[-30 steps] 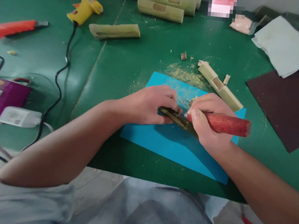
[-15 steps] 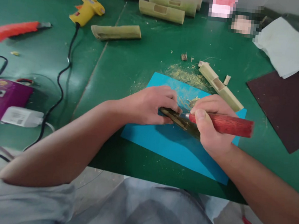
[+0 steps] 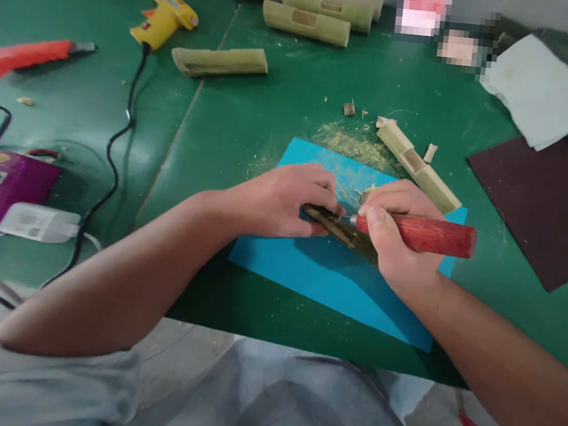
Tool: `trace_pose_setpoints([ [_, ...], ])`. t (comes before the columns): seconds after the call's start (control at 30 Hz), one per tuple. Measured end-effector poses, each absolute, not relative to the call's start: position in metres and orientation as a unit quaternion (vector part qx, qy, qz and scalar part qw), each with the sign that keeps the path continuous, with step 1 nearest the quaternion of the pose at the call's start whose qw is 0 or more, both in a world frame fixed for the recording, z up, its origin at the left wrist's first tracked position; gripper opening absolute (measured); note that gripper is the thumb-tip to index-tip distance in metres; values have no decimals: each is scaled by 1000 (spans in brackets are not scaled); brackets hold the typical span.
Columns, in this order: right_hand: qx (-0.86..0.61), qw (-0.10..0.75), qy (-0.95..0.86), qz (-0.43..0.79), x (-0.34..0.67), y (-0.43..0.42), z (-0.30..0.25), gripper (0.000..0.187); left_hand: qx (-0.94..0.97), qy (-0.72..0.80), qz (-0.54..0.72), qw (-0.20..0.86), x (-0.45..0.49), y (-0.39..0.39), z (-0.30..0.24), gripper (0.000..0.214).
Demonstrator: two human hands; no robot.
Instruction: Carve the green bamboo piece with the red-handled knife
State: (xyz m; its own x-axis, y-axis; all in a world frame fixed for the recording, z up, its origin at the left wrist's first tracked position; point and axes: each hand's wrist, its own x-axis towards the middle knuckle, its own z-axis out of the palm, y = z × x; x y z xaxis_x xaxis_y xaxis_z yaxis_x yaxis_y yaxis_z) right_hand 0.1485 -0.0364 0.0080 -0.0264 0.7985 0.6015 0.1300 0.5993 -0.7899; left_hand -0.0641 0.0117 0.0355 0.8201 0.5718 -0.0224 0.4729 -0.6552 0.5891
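My left hand (image 3: 298,197) is closed around the left end of a dark split bamboo piece (image 3: 354,240), held low over a blue sheet (image 3: 284,256). My right hand (image 3: 400,254) grips a chisel (image 3: 432,236) by its thick red wooden handle, which points right. The short metal part meets the bamboo by my left fingertips; most of the blade is hidden. The right end of the bamboo lies behind my right hand. A pale bamboo tube with a cut-out (image 3: 414,160) rests slantwise at the sheet's upper right corner, amid sawdust (image 3: 355,145) and small chips.
Several cut bamboo tubes (image 3: 307,24) lie at the back, with another bamboo tube (image 3: 221,61) nearer. On the left are a yellow glue gun (image 3: 165,17), a red-handled tool (image 3: 28,58) and a purple power box (image 3: 20,187) with cords. White paper (image 3: 541,90) overlaps a dark brown sheet (image 3: 540,204) on the right.
The chisel and my right hand have shifted very slightly to the left. My left hand and the bamboo piece look nearly unchanged.
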Motion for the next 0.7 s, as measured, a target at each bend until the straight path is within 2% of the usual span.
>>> trace_pose_setpoints([
  [0.3,-352,585,-677,276,150,-39,10,17,906,292,78,296,-64,12,35,17],
  [0.7,-320,605,-667,295,150,-38,8,12,907,284,88,297,-64,12,33,16],
])
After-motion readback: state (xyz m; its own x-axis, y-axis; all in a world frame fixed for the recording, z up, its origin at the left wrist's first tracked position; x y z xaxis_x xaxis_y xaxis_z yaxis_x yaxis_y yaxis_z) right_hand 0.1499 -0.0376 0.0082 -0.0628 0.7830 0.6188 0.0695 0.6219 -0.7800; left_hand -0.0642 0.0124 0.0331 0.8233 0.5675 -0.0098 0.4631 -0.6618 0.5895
